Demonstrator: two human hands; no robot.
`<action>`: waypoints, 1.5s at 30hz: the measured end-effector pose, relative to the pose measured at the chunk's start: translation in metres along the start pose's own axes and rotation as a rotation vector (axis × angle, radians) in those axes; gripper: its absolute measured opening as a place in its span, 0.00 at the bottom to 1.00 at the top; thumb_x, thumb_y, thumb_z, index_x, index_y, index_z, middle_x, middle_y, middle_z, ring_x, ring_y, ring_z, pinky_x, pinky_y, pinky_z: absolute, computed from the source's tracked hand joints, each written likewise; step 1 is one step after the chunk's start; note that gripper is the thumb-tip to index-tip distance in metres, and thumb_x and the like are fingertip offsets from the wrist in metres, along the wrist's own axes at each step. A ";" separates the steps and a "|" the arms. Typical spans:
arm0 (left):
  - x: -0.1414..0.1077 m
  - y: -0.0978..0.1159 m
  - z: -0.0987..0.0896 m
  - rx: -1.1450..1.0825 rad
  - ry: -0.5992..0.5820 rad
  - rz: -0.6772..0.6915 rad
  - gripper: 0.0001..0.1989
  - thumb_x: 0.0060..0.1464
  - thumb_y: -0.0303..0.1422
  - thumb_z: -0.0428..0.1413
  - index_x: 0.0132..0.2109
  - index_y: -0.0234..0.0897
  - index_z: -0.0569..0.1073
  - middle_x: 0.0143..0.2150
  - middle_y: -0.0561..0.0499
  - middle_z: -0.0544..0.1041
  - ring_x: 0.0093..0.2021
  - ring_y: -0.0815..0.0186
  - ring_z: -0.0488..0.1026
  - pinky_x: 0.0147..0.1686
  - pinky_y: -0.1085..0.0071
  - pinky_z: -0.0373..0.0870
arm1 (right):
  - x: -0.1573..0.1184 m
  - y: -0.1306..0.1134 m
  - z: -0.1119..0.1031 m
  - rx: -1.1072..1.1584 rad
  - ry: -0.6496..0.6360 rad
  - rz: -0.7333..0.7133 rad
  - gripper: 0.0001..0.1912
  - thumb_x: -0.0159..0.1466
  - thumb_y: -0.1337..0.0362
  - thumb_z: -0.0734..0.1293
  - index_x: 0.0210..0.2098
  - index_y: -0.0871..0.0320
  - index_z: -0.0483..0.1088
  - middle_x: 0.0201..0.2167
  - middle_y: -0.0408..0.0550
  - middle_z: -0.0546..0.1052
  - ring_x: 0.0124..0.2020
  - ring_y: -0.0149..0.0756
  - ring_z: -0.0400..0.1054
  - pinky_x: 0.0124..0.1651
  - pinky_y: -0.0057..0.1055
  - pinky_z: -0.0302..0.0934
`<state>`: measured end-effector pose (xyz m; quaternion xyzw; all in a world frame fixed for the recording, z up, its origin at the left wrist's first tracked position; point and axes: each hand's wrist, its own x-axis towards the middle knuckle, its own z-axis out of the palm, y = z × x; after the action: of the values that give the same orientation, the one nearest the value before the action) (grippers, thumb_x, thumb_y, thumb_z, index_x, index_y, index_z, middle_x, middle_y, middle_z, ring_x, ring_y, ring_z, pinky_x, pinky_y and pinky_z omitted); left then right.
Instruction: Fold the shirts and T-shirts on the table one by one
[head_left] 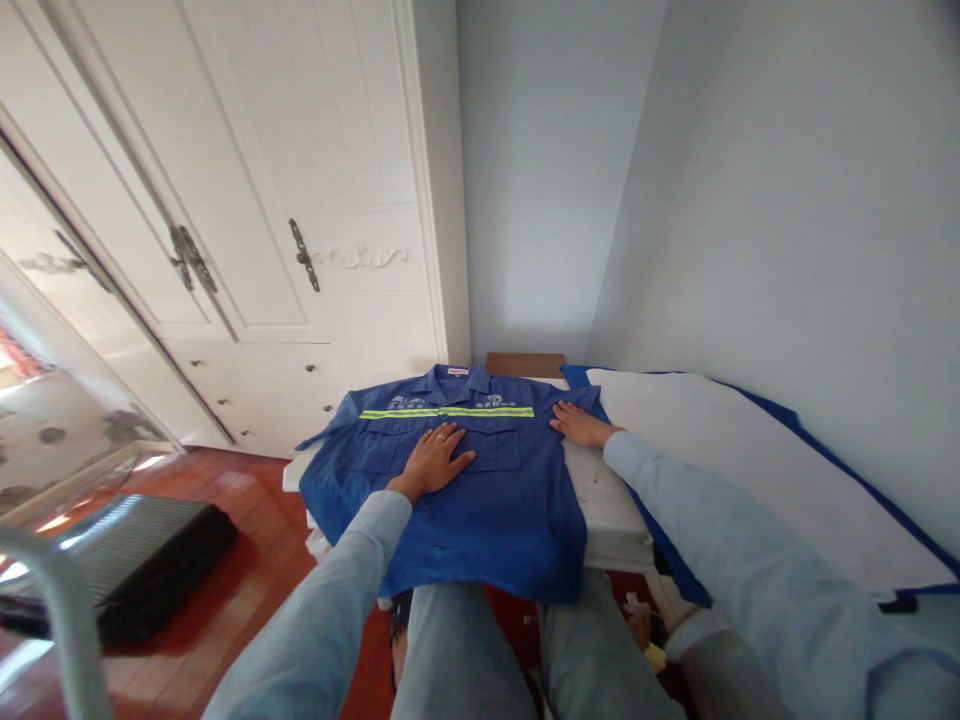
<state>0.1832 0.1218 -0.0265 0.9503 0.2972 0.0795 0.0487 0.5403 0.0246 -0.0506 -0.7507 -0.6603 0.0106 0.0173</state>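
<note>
A blue work shirt [480,520] with a yellow reflective stripe across the chest is spread front side up over a white table [611,515], its collar at the far side. Its lower hem hangs over the near edge toward my legs. My left hand [435,460] lies on the middle of the shirt just below the stripe, palm down, fingers extended. Toward the right, my right hand [577,424] rests flat by the shirt's short sleeve, with its fingers stretched out. Neither hand grasps anything.
A white board with blue cloth beneath it [735,450] extends along the right wall. Behind the table stands a brown box [525,365]. A white wardrobe [360,150] rises at the back left. On the wooden floor lies a black, plastic-looking bundle [135,560].
</note>
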 end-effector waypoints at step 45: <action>-0.005 0.000 0.009 0.026 0.040 0.001 0.36 0.65 0.55 0.39 0.69 0.37 0.61 0.72 0.41 0.58 0.72 0.52 0.52 0.69 0.51 0.48 | -0.060 -0.010 -0.088 0.435 -0.054 0.533 0.23 0.64 0.62 0.69 0.56 0.62 0.64 0.35 0.53 0.81 0.26 0.34 0.75 0.20 0.21 0.64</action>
<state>0.1807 0.1181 -0.0357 0.9492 0.2987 0.0946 0.0302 0.5266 -0.0345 0.0377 -0.8750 -0.4234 0.1751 0.1561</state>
